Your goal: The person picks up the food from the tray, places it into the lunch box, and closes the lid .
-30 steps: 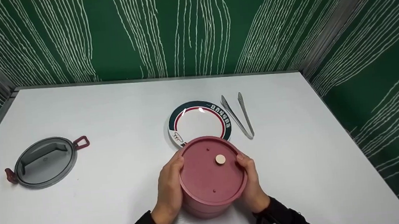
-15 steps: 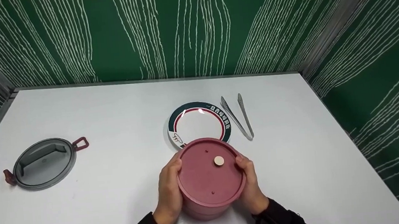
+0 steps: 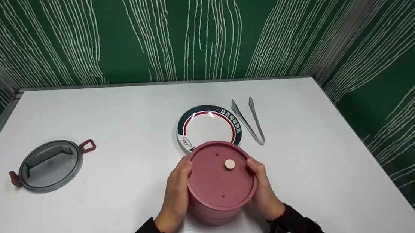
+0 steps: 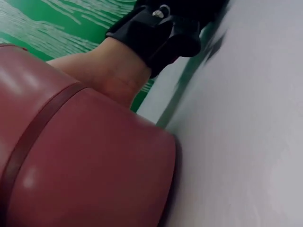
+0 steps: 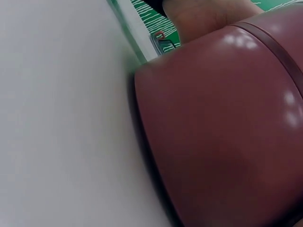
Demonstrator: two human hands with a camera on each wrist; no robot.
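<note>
A round, dusty-red lidded container (image 3: 213,187) stands near the front middle of the table in the head view. Its flat lid (image 3: 209,180) carries a small cream button (image 3: 229,164) and two tiny studs. My left hand (image 3: 176,194) grips the container's left side, thumb up at the lid's rim. From the right, my right hand (image 3: 264,186) grips it the same way. The other fingers are mostly hidden behind the walls. Both wrist views are filled by the container's glossy wall (image 4: 94,165), which has a darker seam round it; its base is close against the white tabletop (image 5: 61,142).
Just behind the container lies a white plate (image 3: 208,129) with a dark green and red rim, partly covered by it. Metal tongs (image 3: 255,121) lie spread to the plate's right. A grey oval lid (image 3: 52,171) with red side clips rests at the left.
</note>
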